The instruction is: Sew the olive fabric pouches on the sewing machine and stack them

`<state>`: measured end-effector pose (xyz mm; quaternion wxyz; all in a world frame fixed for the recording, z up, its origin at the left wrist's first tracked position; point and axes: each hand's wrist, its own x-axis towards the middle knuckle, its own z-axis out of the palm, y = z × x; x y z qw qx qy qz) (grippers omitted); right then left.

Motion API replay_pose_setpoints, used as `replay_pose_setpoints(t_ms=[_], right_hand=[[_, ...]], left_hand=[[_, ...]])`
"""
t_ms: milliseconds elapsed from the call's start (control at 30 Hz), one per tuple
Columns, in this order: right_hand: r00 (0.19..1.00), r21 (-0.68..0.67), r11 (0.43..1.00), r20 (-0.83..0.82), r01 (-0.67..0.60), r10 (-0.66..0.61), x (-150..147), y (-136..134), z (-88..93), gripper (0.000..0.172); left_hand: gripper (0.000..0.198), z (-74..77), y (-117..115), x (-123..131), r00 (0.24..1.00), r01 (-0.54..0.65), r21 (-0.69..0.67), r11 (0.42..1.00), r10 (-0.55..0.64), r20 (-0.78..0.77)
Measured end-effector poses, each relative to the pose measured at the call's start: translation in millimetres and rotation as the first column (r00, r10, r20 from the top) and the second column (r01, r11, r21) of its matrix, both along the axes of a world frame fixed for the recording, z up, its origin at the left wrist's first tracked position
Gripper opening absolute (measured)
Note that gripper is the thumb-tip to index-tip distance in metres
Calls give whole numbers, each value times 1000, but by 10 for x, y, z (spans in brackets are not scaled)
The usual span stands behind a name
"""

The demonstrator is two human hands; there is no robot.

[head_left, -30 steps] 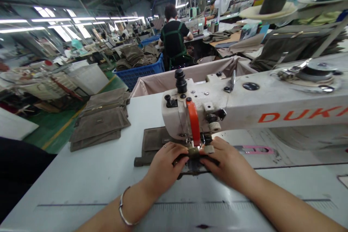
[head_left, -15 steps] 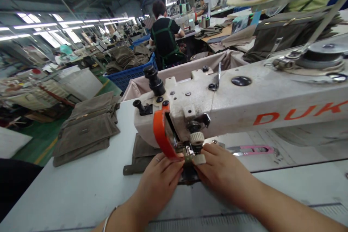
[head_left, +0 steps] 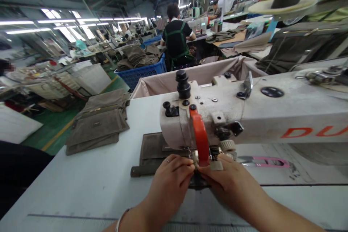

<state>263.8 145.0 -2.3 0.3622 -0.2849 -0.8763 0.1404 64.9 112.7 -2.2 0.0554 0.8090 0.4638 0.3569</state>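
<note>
Beneath the head of a white sewing machine (head_left: 261, 119) lies a dark olive-brown fabric piece (head_left: 153, 148) with a flap and a narrow strap (head_left: 143, 171) along its near edge. My left hand (head_left: 172, 183) is closed, fingertips pinching the strap edge just left of the orange guard (head_left: 201, 137). On the guard's other side, my right hand (head_left: 235, 181) is closed too, thumb and forefinger at the same edge by the presser foot. Pale tape (head_left: 216, 165) wraps one right finger. Fingers and guard hide the needle and the pinched material.
Pink-handled thread snips (head_left: 269, 161) lie right of my right hand. A stack of brown fabric pieces (head_left: 99, 123) sits on the table's left. Behind the machine are a cloth-lined bin (head_left: 152, 87) and a blue crate (head_left: 141, 74); a person (head_left: 176, 38) sits beyond.
The view has shifted, putting the machine further right in the picture. More of the fabric piece shows left of the machine head. Both hands stay at the strap, fingertips now closer together.
</note>
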Motion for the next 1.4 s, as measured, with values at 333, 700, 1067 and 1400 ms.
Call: replay_pose_setpoints(t_ms=[333,700,1067,1400], right_hand=[[994,119,989,53,85,-92,-5,91,-54,19],[969,122,975,139,188,-204,-12,155,-106,24],[971,63,979,129,192,-199,-20,171,-149,19],[969,80,976,122,205,-213,-30,184,-143,20]], left_hand=[[12,46,218,30,1000,15,59,998,-13,-21],[9,-36,318,-1,997,-11,1,1000,11,-80],[12,0,331,21,999,-41,-14,999,41,-3],[14,1,338,5,998,-56,-41,998,56,-22]])
